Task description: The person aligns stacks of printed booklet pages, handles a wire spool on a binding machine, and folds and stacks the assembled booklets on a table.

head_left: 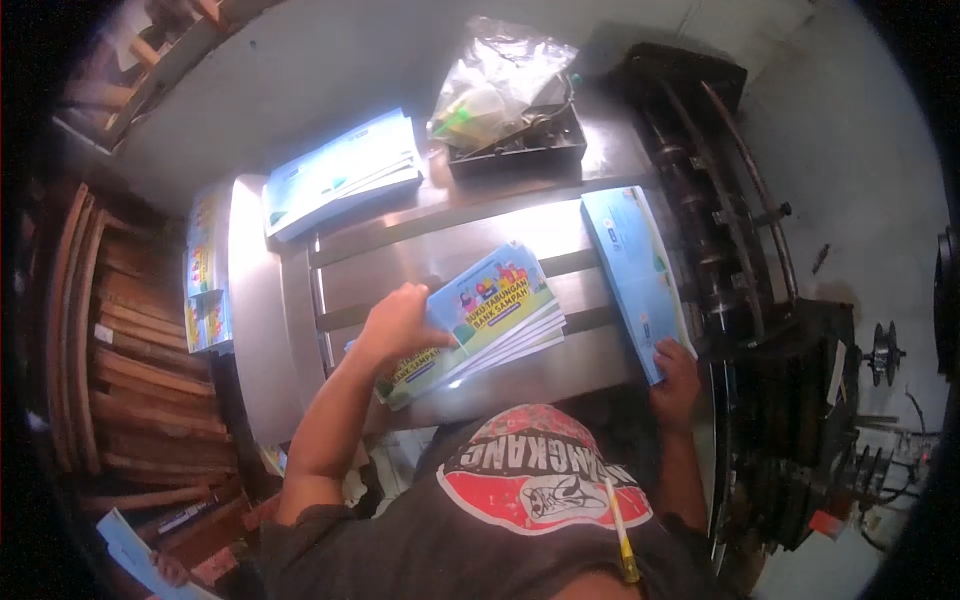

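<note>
A fanned pile of printed booklets [500,300] with yellow-green covers reading "Buku Tabungan Bank Sampah" lies slanted on the metal table. My left hand [402,325] is closed over the left part of this pile, thumb on the top cover and fingers toward its far edge. To the right, a long stack of light-blue booklets [632,265] lies near the table's right side. My right hand [676,382] grips the near end of that stack, its fingers curled at the corner.
Another blue booklet stack [345,170] sits at the far left, with more booklets [207,270] beyond the table's left edge. A black tray [520,150] bears a plastic bag [500,75]. Dark machinery [700,190] borders the right. Another person's hand [170,570] holds a blue booklet, lower left.
</note>
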